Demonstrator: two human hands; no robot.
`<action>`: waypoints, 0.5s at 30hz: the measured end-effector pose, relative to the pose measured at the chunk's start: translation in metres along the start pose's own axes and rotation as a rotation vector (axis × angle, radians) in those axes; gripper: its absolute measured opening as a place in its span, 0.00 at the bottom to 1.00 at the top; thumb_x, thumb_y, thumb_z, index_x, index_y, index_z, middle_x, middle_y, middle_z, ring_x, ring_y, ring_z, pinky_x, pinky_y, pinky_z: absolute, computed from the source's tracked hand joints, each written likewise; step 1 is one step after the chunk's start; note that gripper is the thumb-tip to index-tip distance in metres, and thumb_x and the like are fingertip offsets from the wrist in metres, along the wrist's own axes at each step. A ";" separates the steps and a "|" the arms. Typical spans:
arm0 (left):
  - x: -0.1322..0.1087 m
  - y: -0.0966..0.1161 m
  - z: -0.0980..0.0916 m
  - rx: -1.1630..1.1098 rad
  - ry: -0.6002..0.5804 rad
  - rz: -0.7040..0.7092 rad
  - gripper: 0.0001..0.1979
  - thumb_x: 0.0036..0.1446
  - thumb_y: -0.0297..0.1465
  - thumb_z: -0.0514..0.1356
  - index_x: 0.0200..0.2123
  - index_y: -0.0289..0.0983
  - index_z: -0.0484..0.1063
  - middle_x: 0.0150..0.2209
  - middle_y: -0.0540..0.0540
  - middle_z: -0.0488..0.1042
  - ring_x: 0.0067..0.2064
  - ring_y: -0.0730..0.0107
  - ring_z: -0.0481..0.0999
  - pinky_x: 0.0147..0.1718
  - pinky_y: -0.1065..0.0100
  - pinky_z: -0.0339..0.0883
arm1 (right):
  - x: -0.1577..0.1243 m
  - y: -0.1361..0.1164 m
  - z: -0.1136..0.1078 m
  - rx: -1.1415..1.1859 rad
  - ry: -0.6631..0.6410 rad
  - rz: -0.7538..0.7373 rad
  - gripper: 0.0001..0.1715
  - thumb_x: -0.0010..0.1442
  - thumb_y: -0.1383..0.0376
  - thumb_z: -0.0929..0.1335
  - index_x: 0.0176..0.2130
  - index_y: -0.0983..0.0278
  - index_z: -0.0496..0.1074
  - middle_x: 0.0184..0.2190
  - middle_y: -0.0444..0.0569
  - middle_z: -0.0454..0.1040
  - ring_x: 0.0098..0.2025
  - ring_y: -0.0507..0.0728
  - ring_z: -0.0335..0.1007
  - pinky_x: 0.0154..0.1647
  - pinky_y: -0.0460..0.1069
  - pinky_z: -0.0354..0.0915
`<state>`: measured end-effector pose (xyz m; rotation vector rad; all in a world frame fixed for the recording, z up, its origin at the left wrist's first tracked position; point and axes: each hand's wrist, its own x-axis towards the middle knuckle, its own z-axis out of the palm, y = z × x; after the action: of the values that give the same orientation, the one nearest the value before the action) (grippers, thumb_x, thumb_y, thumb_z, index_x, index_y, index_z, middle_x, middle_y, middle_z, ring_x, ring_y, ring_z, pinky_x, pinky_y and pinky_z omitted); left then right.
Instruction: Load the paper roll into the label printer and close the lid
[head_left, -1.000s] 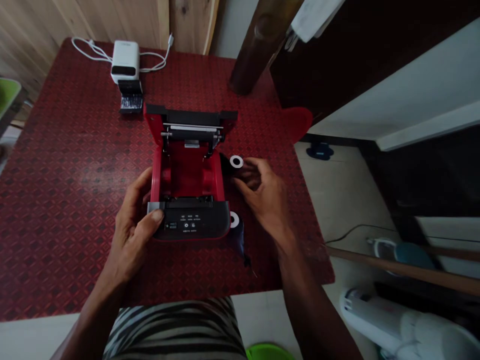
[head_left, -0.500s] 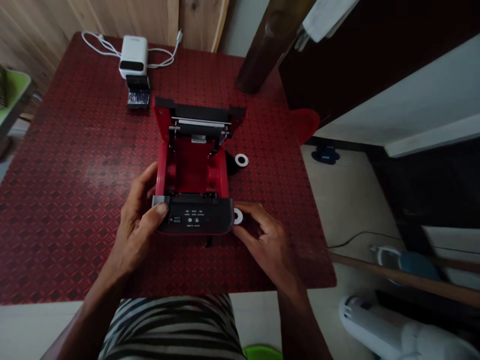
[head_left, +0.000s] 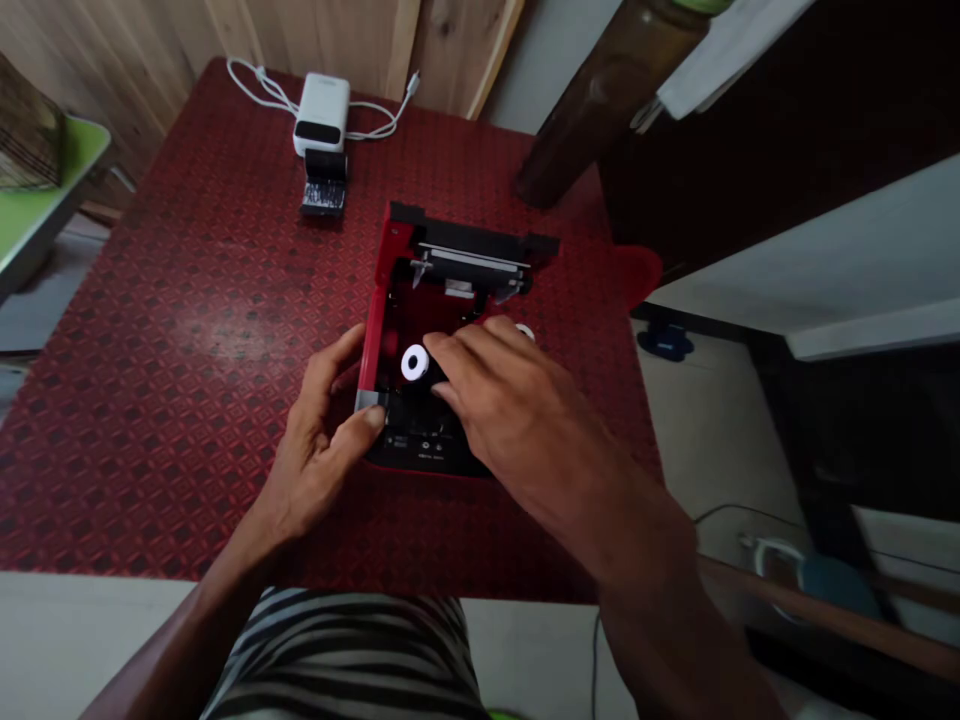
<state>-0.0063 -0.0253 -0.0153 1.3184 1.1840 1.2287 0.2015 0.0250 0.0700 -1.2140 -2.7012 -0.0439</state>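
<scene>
A red and black label printer [head_left: 411, 452] lies on the table with its lid raised, showing the red inner compartment. My left hand [head_left: 326, 435] holds the printer's left side, with the thumb on the front panel's corner and the fingers along the outer wall. Over the compartment, my right hand [head_left: 517, 410] grips a black roll with a white-ringed end [head_left: 415, 363]; the end with its dark centre hole faces left. Fingers hide most of this roll and the panel's right part. Behind the right hand, the white end of a second roll [head_left: 526, 331] peeks out.
The red patterned table [head_left: 195, 400] carries a white device [head_left: 322, 112] with white cables and a small black roll [head_left: 325, 183] in front of it. A tall dark bottle [head_left: 600, 110] stands at the back right. A red rounded seat [head_left: 637, 272] sits beyond the right edge.
My right hand has lifted the roll from beside the printer and brought it left over the open compartment. My left hand stays on the printer. The view has shifted, with the table objects now further right.
</scene>
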 end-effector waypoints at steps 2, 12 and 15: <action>-0.001 0.000 0.001 -0.020 -0.003 -0.022 0.33 0.76 0.46 0.68 0.79 0.50 0.70 0.77 0.43 0.73 0.78 0.43 0.72 0.77 0.43 0.68 | 0.010 -0.002 0.006 -0.025 -0.070 0.032 0.17 0.72 0.83 0.68 0.50 0.68 0.83 0.45 0.57 0.86 0.50 0.68 0.82 0.55 0.61 0.79; -0.002 0.007 0.003 -0.040 -0.014 -0.113 0.34 0.76 0.46 0.66 0.80 0.49 0.67 0.79 0.41 0.71 0.81 0.40 0.66 0.82 0.37 0.56 | 0.022 0.011 0.029 0.090 -0.181 0.125 0.15 0.75 0.78 0.69 0.47 0.62 0.83 0.45 0.52 0.87 0.54 0.65 0.84 0.59 0.58 0.75; -0.001 0.007 0.004 -0.050 -0.012 -0.117 0.35 0.76 0.46 0.67 0.81 0.48 0.67 0.78 0.40 0.71 0.80 0.40 0.67 0.82 0.36 0.56 | 0.020 0.016 0.035 0.131 -0.168 0.124 0.13 0.75 0.76 0.71 0.50 0.62 0.83 0.48 0.53 0.87 0.56 0.67 0.84 0.61 0.60 0.77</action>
<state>-0.0021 -0.0267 -0.0089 1.2016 1.1969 1.1576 0.1948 0.0537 0.0384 -1.3985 -2.7100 0.2587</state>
